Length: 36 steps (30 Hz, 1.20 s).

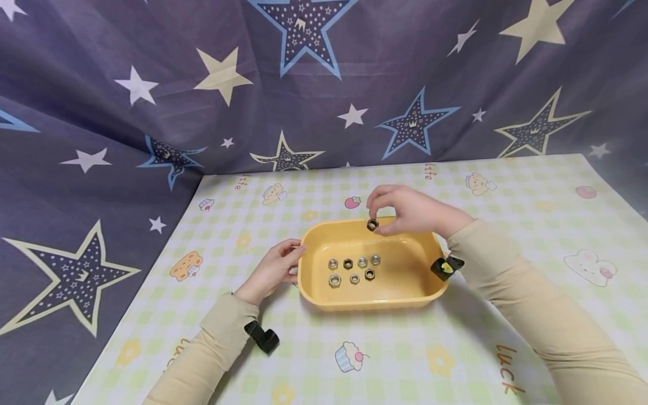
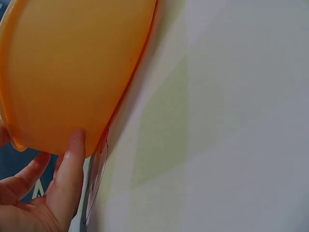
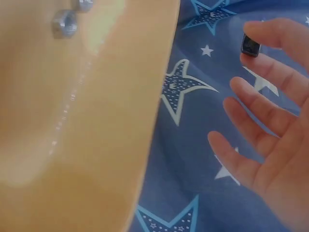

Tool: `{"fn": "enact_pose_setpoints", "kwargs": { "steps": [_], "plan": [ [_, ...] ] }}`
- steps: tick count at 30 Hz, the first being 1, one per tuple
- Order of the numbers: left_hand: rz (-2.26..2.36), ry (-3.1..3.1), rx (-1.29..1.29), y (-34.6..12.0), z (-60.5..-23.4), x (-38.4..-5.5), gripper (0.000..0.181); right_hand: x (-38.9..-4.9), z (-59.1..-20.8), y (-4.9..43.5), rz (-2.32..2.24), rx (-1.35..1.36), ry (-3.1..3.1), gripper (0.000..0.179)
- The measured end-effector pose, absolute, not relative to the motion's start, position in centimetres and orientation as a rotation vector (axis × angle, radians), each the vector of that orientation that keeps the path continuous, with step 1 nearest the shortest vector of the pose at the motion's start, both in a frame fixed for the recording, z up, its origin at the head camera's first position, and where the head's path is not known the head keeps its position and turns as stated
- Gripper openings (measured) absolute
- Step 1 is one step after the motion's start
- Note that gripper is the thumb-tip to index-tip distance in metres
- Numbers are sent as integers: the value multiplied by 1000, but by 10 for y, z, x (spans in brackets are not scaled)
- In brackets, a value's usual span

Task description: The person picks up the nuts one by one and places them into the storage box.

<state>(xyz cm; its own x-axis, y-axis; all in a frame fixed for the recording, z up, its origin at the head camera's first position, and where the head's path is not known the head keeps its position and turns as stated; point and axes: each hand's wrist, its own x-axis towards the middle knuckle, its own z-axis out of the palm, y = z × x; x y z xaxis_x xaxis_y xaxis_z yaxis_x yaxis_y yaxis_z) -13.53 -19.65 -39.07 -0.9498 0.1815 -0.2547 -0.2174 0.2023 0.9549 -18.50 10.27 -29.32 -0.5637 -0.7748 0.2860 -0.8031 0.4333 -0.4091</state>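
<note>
A yellow plastic basin point(image 1: 377, 305) stands on the table, with several hex nuts lying in two rows on its floor. Some are silver, such as one nut point(image 1: 334, 280) at the front left; others are dark, such as another nut point(image 1: 370, 274). My left hand point(image 1: 273, 267) holds the basin's left end, thumb at the rim, and its fingers show against the outer wall in the left wrist view. Above the far rim, my right hand point(image 1: 412, 211) pinches a dark hex nut point(image 3: 250, 46) between thumb and index finger. Its other fingers are spread in the right wrist view.
A green-checked tablecloth point(image 1: 395, 343) with cartoon prints covers the table. Behind and to the left hangs a dark blue curtain point(image 1: 304, 107) with stars. Black camera mounts sit on both wrists, the right mount point(image 1: 446, 267) overlapping the basin's right end in the head view.
</note>
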Motion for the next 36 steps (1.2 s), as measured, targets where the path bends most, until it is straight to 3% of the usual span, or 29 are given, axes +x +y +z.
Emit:
{"fn": "enact_pose_setpoints", "kwargs": {
  "steps": [36],
  "plan": [
    [1787,2178,-38,-196,-388,-135,36,-186,-325,81,518,1653,-3106,14]
  ]
}}
